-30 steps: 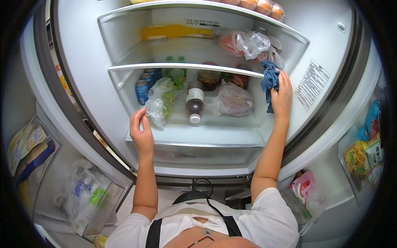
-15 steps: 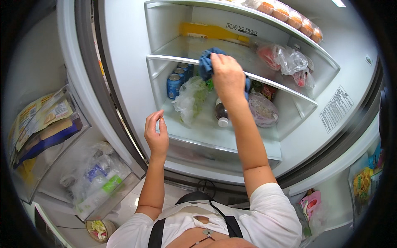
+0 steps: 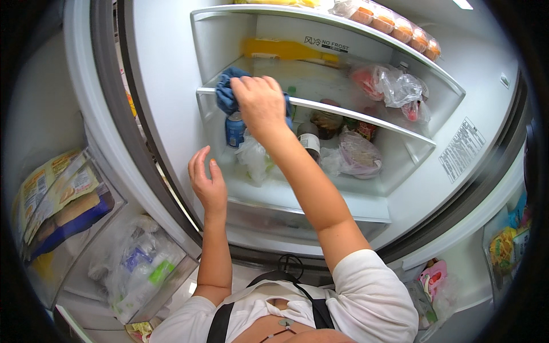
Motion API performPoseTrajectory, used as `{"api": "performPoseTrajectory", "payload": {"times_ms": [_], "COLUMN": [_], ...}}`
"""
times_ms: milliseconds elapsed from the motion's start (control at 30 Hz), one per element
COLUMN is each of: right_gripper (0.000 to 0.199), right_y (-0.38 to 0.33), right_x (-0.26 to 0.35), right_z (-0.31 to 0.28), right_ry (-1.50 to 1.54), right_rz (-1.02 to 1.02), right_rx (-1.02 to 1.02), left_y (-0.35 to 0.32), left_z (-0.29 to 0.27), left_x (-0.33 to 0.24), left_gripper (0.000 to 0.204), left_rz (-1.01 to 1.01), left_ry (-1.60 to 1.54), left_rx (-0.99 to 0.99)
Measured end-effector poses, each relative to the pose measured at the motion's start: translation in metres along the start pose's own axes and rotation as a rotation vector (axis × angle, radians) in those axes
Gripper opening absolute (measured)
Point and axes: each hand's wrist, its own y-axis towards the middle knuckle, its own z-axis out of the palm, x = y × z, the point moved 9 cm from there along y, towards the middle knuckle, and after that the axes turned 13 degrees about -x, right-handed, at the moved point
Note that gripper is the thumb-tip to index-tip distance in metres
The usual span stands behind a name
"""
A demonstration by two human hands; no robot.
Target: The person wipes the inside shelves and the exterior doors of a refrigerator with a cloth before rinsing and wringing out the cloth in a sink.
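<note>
My right hand [image 3: 260, 106] is closed on a blue cloth [image 3: 227, 94], pressed over the front edge of the fridge's middle shelf [image 3: 354, 119] near its left end. Part of the cloth hangs below the edge. Held in the air in front of the lower compartment, my left hand [image 3: 208, 182] is empty, its fingers apart. Below the cloth stands a blue can [image 3: 234, 130], partly covered. A plastic bag of greens [image 3: 253, 160] lies beside it. Right of my forearm are a dark bottle with a white label [image 3: 309, 143] and a bagged purplish item [image 3: 359, 154].
On the middle shelf lie a yellow-orange bottle [image 3: 286, 50] at the back and plastic bags [image 3: 394, 86] at the right. An egg carton [image 3: 403, 28] sits on the top shelf. Open doors on both sides hold packets [image 3: 63, 188] and bagged goods [image 3: 134, 257].
My right hand has slid the blue cloth leftward along the shelf edge, from near the middle to the left end. My left hand has shifted slightly left, still empty.
</note>
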Motion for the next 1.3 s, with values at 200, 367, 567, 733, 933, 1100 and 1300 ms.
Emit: {"api": "performPoseTrajectory", "payload": {"times_ms": [200,367,567,733,933,1100,1300], "right_gripper": [0.023,0.026,0.040,0.044,0.042,0.034,0.027], "right_y": [-0.029,-0.047,-0.034,-0.017,-0.021,-0.030,-0.042], "right_x": [-0.077,-0.103,-0.106,-0.070,-0.067,-0.103,-0.162], "right_z": [-0.103,-0.144,-0.151,-0.097,-0.090,-0.136,-0.189], "right_ry": [-0.237,-0.284,-0.176,0.049,0.034,-0.143,-0.360], "right_rz": [-0.025,-0.119,0.008,-0.026,-0.066,0.063,0.372], "right_rx": [-0.015,-0.033,0.112,0.179,0.133,0.203,0.327], "left_y": [-0.008,-0.012,-0.005,-0.005,-0.001,0.003,0.018], "left_z": [0.027,0.043,0.045,0.061,0.066,0.064,0.063], "left_x": [0.001,-0.009,0.009,-0.008,-0.008,0.000,-0.008], "left_gripper": [0.028,0.028,0.027,0.025,0.023,0.023,0.022], "left_rz": [-0.012,0.017,-0.043,-0.044,-0.059,-0.066,0.002], "left_ry": [-0.113,-0.142,-0.157,-0.230,-0.259,-0.266,-0.193], "left_rx": [0.050,0.073,0.043,0.072,0.067,0.062,0.043]}}
